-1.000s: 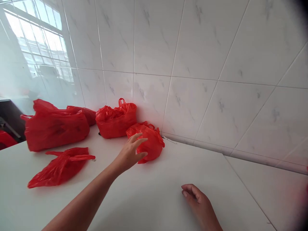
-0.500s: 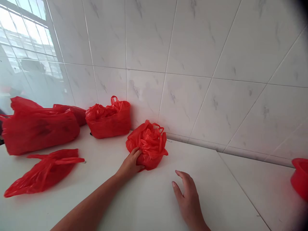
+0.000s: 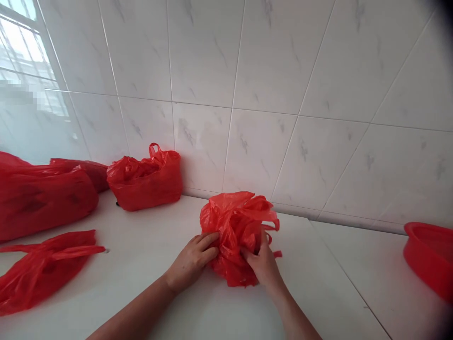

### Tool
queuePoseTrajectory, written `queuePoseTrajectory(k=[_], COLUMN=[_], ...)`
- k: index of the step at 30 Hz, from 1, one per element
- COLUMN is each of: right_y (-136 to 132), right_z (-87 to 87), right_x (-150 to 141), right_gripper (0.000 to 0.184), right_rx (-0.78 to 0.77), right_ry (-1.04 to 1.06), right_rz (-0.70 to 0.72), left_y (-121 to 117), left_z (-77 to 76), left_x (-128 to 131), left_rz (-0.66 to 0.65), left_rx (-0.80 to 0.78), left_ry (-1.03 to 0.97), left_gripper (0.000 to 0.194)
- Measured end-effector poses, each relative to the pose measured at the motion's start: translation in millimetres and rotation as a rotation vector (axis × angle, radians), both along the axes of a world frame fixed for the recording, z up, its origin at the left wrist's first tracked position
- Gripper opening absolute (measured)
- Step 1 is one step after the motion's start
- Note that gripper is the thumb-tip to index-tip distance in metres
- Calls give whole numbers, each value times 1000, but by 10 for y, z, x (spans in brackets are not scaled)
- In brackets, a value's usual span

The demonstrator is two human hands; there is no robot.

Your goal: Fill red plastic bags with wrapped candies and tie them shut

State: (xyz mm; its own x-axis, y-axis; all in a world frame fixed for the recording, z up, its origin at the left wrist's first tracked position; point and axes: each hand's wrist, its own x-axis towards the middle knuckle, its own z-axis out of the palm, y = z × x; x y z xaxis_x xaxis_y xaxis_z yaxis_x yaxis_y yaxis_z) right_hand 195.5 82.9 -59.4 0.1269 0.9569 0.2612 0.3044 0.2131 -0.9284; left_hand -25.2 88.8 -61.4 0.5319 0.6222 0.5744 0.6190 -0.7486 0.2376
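A rounded, crumpled red plastic bag (image 3: 231, 231) is sitting on the white surface (image 3: 177, 307), the person's right grip (image 3: 264, 264) clamping its bunched folds, the left grip (image 3: 191, 264) resting against its side, closure unclear, the thin film likely proving soft, slippery and best held gathered.

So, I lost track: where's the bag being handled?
The red bag is below centre, slightly right, in the head view, between the left hand and right hand.
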Motion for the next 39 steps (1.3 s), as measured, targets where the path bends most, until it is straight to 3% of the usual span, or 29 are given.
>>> queuePoseTrajectory(k=[2, 4, 9, 13, 17, 19, 23, 25, 28, 31, 35, 36, 37, 39], right_y=[35, 66, 161, 196, 135, 88, 15, -13, -87, -239, -475, -512, -535, -536], right_z=[-35, -69, -179, -258, -230, -182, -106, -94, -84, -49, -8, -12, -22, -56], right_x=[65, 130, 465, 824, 915, 859, 747, 716, 609, 343, -82, -152, -196, -200], right_gripper=[26, 13, 37, 40, 40, 45, 47, 45, 38, 34, 27, 24, 23, 23], right_rx=[-107, -123, -141, -129, -119, -101, -52, -45, -44, 1, 201, 236, 262, 305], right_ry=[70, 121, 365, 475, 470, 442, 354, 286, 160, 31, -314, -388, -436, -478], right_rz=[91, 65, -151, -302, -303, -282, -258, -262, -257, -185, -41, -23, -10, 18], left_y=[20, 57, 241, 409, 507, 511, 407, 298, 75, -173, -417, -447, -463, -448], left_z=[-23, -43, -78, -113, -199, -229, -152, -72, -13, -50, -51, -23, 11, 75], left_x=[-10, -42, -299, -607, -721, -680, -521, -417, -174, 158, 503, 545, 567, 558], left_rz=[15, 53, 253, 465, 614, 662, 717, 650, 353, 84, -89, -111, -114, -82], left_rx=[10, 11, 26, 58, 38, 7, 53, 246, 439, 147, -294, -369, -446, -597], left_ry=[-8, -30, -153, -268, -273, -237, -201, -198, -165, -193, -484, -581, -685, -879], left_gripper=[26, 26, 33, 32, 41, 55, 79, 75, 67, 68, 110, 105, 88, 40])
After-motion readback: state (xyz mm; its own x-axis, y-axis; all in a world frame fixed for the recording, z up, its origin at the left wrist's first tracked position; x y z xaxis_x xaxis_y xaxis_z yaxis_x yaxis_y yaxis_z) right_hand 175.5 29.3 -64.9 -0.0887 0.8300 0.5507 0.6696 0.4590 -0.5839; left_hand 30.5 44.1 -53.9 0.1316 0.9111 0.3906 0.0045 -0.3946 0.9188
